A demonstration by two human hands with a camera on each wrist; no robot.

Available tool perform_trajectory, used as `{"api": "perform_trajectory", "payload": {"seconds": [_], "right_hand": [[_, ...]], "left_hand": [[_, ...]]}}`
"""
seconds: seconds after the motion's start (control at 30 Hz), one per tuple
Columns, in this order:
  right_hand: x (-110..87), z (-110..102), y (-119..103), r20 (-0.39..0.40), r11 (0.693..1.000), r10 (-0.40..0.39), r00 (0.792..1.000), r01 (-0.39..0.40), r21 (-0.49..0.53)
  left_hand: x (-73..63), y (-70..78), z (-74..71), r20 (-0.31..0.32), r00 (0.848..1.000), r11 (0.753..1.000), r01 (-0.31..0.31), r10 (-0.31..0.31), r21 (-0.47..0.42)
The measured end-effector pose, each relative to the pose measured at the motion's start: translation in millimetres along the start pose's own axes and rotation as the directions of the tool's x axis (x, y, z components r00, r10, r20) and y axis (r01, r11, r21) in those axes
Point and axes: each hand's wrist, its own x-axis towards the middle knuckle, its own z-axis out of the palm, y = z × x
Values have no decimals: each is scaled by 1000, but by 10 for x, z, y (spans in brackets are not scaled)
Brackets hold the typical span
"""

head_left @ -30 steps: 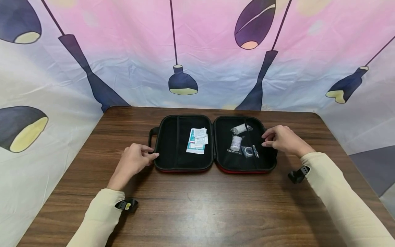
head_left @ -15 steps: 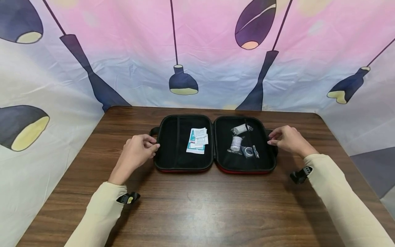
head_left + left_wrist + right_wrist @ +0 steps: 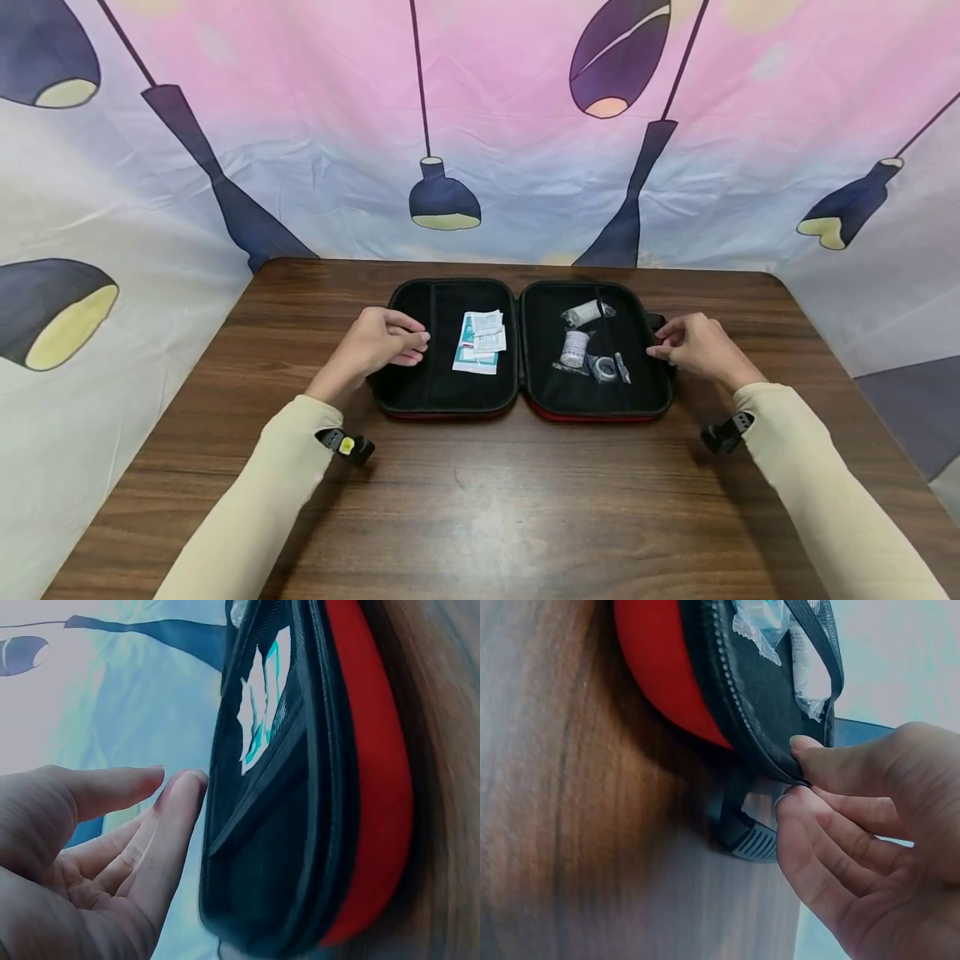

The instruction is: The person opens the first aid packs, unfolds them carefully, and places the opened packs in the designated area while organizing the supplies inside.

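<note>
A zippered case (image 3: 408, 367) with a black lining and red shell lies unfolded in two halves on the table. My left hand (image 3: 378, 340) hovers over the outer part of its left half, fingers loosely bent; the left wrist view shows a gap between thumb and fingers. In that left half rest white and teal packets (image 3: 480, 342). With thumb and fingers, my right hand (image 3: 697, 343) pinches the right half's outer rim (image 3: 791, 774), beside a black handle (image 3: 756, 844). The right half holds a wrapped white roll (image 3: 587, 312), a second white roll (image 3: 574, 348) and small plastic-wrapped pieces (image 3: 603, 368).
The case stands toward the back of a brown wood-grain table (image 3: 480, 500). Behind the table's far edge hangs a cloth backdrop (image 3: 322, 125) printed with lamps. Each wrist wears a small black camera.
My left hand has left the case's left edge and moved right and up, over the left half. My right hand first drew outward to the right rim and now pinches it.
</note>
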Motion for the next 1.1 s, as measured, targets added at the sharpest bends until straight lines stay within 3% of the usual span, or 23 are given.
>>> {"api": "perform_trajectory", "payload": {"seconds": [0.2,0.53,0.87,1.1], "right_hand": [[-31,47,34,37,995,58,998,-60,81],[-71,132,101,35,992,85,996,-88,90],[-58,148,74,50,987,104,993,-109,121],[-60,123,91,40,988,97,994,-102,117]], "left_hand": [[191,81,183,27,999,999,35,-34,-23],[481,142,465,6,996,996,85,-86,24],[607,94,622,-43,997,998,59,-58,36],[618,145,712,-85,996,979,48,-32,196]]}}
